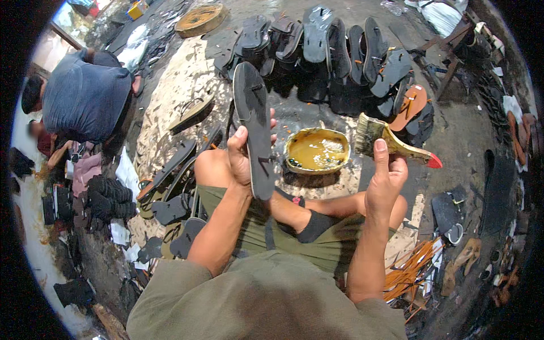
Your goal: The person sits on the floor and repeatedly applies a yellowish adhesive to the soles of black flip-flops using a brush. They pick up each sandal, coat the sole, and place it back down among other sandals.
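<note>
My left hand point(241, 153) grips a black sandal sole point(253, 127) by its edge, holding it upright with small dark strap ends showing on its face. In my right hand point(386, 173) is a wide paint brush point(391, 140), its handle tipped red and its bristles pointing left. The bristles look stained and stiff. Between the two hands, on the floor, sits an oval bowl point(318, 150) of yellowish glue-like liquid with a crusted rim. Neither the sole nor the brush touches the bowl.
Dark sandal soles point(317, 42) stand in an arc beyond the bowl, with a tan sole point(409, 107) at its right end. More sandals point(170, 170) lie to my left. Orange strips point(413, 272) are heaped at lower right. A person in a blue garment point(85, 96) bends at far left.
</note>
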`<action>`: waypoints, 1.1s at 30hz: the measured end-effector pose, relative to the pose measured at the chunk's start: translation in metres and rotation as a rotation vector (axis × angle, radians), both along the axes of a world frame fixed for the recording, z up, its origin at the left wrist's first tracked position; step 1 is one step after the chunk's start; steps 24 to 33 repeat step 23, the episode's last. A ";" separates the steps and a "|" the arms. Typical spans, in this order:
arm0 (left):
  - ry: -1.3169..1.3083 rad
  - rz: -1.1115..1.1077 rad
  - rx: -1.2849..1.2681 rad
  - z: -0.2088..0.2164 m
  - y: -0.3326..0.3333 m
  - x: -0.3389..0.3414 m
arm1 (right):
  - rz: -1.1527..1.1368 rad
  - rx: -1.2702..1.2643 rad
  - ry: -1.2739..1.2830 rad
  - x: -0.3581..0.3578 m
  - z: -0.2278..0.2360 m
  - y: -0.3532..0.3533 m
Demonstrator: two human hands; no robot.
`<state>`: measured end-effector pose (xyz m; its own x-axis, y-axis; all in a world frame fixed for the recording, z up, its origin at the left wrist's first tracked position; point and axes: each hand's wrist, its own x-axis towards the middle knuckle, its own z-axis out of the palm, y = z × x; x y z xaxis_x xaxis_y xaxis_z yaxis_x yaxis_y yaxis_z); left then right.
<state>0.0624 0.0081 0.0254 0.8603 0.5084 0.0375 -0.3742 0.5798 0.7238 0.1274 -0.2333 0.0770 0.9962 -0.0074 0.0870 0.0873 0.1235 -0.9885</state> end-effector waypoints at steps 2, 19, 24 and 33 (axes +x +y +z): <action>-0.089 -0.072 -0.026 -0.009 0.010 0.004 | 0.116 0.036 0.045 -0.016 0.014 0.021; -0.042 -0.456 -0.580 0.003 -0.021 0.009 | 0.708 0.065 -0.308 -0.028 -0.050 0.063; -0.240 -0.508 -0.908 -0.004 -0.056 0.006 | 0.464 -0.450 -0.732 0.044 -0.024 0.077; -0.240 -0.508 -0.908 -0.004 -0.056 0.006 | 0.464 -0.450 -0.732 0.044 -0.024 0.077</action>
